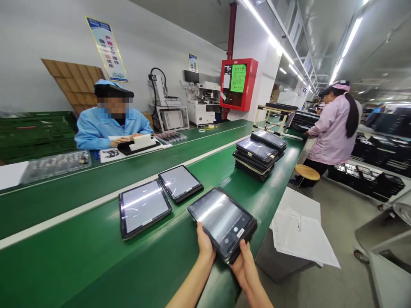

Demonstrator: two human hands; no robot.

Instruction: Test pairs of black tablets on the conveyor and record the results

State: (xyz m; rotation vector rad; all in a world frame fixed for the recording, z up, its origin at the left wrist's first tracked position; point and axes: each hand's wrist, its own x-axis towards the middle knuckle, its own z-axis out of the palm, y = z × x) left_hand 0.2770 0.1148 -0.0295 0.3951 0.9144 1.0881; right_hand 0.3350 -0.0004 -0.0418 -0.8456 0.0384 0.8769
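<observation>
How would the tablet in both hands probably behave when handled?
The tablet seems stiff: it looks flat and straight-sided, so bending is unlikely. Its screen shows glossy reflections, so it may be slippery, perhaps fragile. Being flat, it should hardly roll.

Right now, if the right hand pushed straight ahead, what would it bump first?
The tablet: the right hand already touches its near edge. Whether that tablet is lifted off the green table is hard to tell from here.
</observation>
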